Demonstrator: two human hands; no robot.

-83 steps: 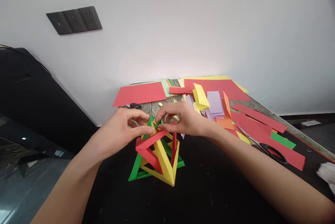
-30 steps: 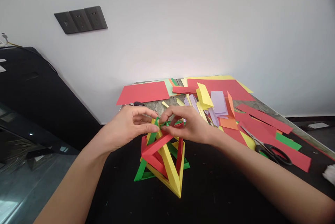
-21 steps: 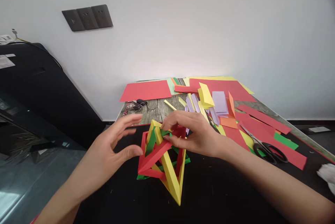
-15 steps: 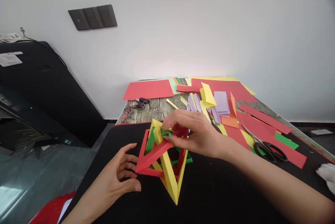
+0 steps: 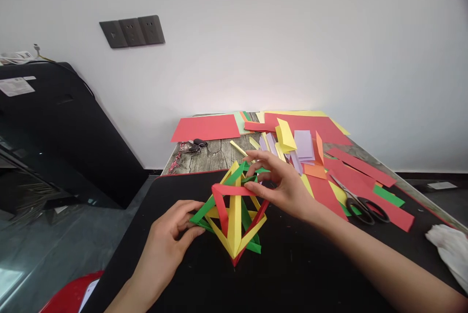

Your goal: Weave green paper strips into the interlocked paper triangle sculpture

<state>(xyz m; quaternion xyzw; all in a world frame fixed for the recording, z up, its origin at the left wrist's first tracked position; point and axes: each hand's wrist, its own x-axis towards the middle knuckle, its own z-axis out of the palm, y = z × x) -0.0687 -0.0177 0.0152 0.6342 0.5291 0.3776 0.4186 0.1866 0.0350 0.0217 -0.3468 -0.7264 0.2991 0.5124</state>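
Observation:
An open star-like model of folded paper strips [image 5: 235, 225], in red, yellow and green, stands over the black mat [image 5: 300, 264]. My left hand [image 5: 171, 235] pinches its green corner at the left between thumb and fingers. From the upper right, my right hand [image 5: 280, 181] grips the model, thumb on the end of a red strip and fingers near the green strips at the top. Those fingers hide part of the model's upper right side.
Black-handled scissors [image 5: 360, 204] lie on red paper strips at the right. Folded purple paper [image 5: 303, 145] and a yellow folded piece [image 5: 285, 136] sit behind my right hand. Keys [image 5: 197, 144] lie near a red sheet [image 5: 206, 127]. A white crumpled cloth [image 5: 448, 249] is at the right edge.
The paper model has been turned, so a green corner now points left where a red one did. My left hand has closed on that corner; my right hand has shifted its hold.

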